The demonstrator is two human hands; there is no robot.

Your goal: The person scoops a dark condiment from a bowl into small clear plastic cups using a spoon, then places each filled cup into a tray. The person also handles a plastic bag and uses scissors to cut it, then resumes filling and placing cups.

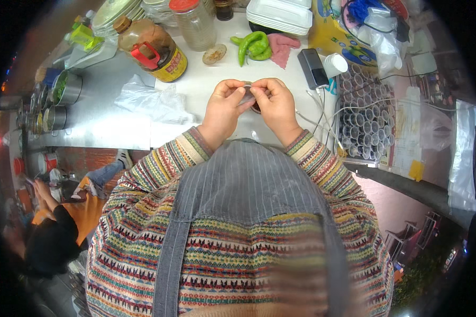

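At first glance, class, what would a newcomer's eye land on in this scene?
First, the left hand and right hand meeting at the centre of the white counter, pinching a small clear lid. Behind them lie green peppers, with a big amber oil jug to the left.

Both forearms in patterned knit sleeves raised above the white counter [217,79], left hand [223,108] and right hand [274,105] together, fingertips [248,91] pinched, thumbs meeting, wrists bent inward.
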